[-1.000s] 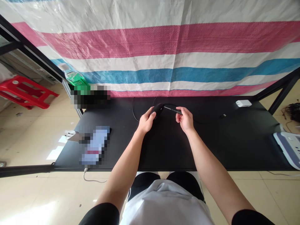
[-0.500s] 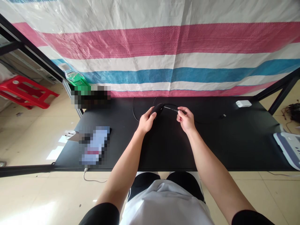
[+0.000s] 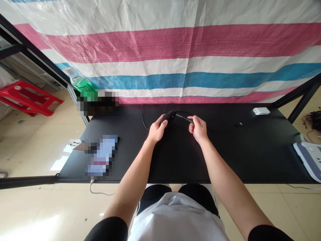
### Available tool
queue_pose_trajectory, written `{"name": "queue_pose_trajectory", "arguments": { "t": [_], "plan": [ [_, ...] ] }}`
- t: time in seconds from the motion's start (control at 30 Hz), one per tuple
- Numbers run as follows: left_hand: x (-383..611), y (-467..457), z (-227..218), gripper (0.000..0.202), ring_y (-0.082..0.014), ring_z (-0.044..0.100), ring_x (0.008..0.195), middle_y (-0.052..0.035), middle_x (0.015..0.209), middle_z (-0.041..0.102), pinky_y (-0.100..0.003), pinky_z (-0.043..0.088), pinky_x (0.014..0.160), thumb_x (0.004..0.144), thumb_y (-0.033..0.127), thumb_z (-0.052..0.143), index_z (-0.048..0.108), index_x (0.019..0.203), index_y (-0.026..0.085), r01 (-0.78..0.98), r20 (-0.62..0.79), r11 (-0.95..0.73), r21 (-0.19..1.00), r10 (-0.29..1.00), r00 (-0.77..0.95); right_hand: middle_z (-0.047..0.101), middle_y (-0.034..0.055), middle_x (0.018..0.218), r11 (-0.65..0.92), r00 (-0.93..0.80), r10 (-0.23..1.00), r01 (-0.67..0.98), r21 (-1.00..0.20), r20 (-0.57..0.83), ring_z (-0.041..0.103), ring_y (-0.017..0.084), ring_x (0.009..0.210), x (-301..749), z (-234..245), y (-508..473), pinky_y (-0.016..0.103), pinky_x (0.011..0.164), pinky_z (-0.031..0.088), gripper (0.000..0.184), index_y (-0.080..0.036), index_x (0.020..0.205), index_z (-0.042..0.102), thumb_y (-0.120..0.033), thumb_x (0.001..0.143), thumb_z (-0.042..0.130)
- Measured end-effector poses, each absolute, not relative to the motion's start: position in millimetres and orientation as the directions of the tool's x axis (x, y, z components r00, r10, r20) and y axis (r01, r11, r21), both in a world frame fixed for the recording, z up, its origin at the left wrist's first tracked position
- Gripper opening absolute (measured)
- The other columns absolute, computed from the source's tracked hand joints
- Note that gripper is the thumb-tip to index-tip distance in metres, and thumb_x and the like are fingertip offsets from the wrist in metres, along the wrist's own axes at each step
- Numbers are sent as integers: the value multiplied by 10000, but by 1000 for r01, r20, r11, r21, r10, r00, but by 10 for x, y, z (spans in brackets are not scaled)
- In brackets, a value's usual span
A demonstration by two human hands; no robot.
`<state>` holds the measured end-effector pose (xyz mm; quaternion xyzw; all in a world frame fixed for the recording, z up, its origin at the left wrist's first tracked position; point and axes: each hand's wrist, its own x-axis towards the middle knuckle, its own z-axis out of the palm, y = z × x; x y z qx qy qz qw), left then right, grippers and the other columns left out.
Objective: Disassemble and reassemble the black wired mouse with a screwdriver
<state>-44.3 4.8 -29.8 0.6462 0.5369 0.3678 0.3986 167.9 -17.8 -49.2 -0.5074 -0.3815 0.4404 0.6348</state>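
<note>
My left hand point(image 3: 157, 130) is shut around a black oval object, likely a wired computer mouse point(image 3: 169, 116), above the middle of the black table point(image 3: 225, 157). My right hand point(image 3: 199, 129) pinches a slim black plug point(image 3: 187, 117) with a thin metal section, a little to the right of the mouse. A thin black cable point(image 3: 143, 115) loops from the mouse across the tabletop. My fingers hide part of the plug and of the mouse.
A white charger point(image 3: 261, 111) lies at the table's back right, and a pixelated flat object point(image 3: 101, 155) at its left. A white and blue device point(image 3: 308, 159) overlaps the right edge. A striped woven tarp point(image 3: 200, 60) hangs behind the table.
My right hand has shifted slightly left along the plug, closer to the mouse. My left hand and the mouse have barely moved.
</note>
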Motion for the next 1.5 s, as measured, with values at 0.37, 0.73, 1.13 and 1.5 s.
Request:
{"name": "queue_pose_trajectory", "arguments": {
  "t": [0.37, 0.73, 1.13, 1.5],
  "plan": [
    [-443, 38, -262, 583, -283, 617, 1178, -46, 1070, 744, -380, 438, 1050, 906, 514, 473, 550, 1389, 196, 433, 29, -97, 896, 986, 161, 489, -91, 490, 107, 323, 946, -274, -956, 14, 425, 65, 413, 1701, -453, -164, 204, 403, 327, 297, -203, 887, 624, -380, 696, 768],
    [-438, 33, -254, 569, -272, 608, 1201, -40, 1114, 736, -367, 440, 1053, 909, 513, 460, 561, 1374, 200, 444, 42, -113, 889, 985, 167, 552, -49, 526, 116, 263, 964, -289, -950, 38, 475, 85, 432, 1693, -480, -164, 217, 400, 330, 299, -197, 883, 673, -456, 739, 716],
    [-433, 27, -240, 585, -281, 610, 1200, -52, 1123, 735, -373, 454, 1036, 916, 524, 442, 548, 1390, 197, 477, 31, -107, 872, 986, 163, 478, -82, 497, 110, 329, 944, -298, -948, 6, 417, 67, 412, 1689, -432, -173, 206, 398, 305, 192, -192, 866, 655, -274, 697, 695],
    [-426, 19, -238, 577, -280, 598, 1222, -50, 1142, 732, -379, 442, 1055, 917, 510, 446, 543, 1396, 203, 483, 36, -114, 868, 985, 169, 566, -29, 525, 43, 310, 949, -301, -953, -55, 493, 97, 388, 1677, -420, -171, 211, 341, 315, 348, -183, 841, 634, -517, 745, 647]
  ]
}}
